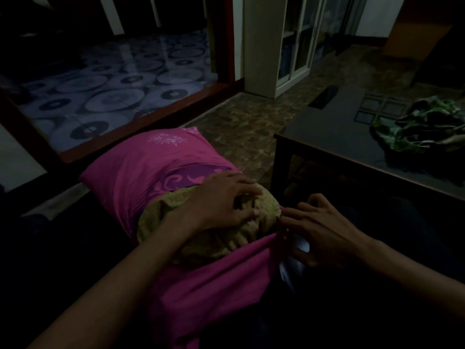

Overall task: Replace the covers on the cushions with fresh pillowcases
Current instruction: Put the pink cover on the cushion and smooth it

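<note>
pink pillowcase (201,285) | right hand (319,235) pinches edge | left hand (221,202) presses cushion (206,238)

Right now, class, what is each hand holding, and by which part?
The right hand pinches the pink pillowcase at its open edge. The left hand rests with curled fingers on the cushion's exposed end, pressing rather than clearly gripping.

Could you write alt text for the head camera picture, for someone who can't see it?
In a dim room, a left hand presses a yellow cushion half inside a pink pillowcase, while the right hand pinches the case's open edge. A dark table at right holds crumpled green cloth.
</note>
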The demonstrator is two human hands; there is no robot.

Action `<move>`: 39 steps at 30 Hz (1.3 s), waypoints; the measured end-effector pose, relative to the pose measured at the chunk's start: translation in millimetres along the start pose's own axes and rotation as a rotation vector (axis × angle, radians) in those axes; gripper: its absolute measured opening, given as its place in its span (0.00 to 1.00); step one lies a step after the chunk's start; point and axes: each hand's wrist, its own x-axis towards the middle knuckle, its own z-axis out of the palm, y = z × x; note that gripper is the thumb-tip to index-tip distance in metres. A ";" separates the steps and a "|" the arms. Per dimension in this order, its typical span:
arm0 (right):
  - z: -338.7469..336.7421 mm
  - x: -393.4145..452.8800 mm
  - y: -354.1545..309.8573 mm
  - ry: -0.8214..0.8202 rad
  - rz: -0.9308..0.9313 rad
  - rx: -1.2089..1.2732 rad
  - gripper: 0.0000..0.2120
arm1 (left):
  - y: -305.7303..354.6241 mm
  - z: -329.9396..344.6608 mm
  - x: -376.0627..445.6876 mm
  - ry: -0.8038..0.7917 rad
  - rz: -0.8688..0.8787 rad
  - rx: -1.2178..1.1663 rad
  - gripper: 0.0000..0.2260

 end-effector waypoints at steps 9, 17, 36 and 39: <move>-12.7 -16.4 31.3 0.167 -0.130 -0.239 0.05 | 26.3 29.7 13.3 -0.350 -0.152 0.388 0.21; -9.7 -35.4 27.6 0.182 -0.119 -0.216 0.10 | 37.1 23.6 13.3 -0.343 -0.048 0.245 0.20; -36.2 -39.9 21.5 -0.023 0.144 0.194 0.11 | 16.1 24.9 27.2 -0.110 0.111 -0.211 0.15; -11.9 -45.0 -10.3 -0.019 0.505 0.642 0.24 | -18.6 -8.8 32.0 0.103 0.040 -0.071 0.20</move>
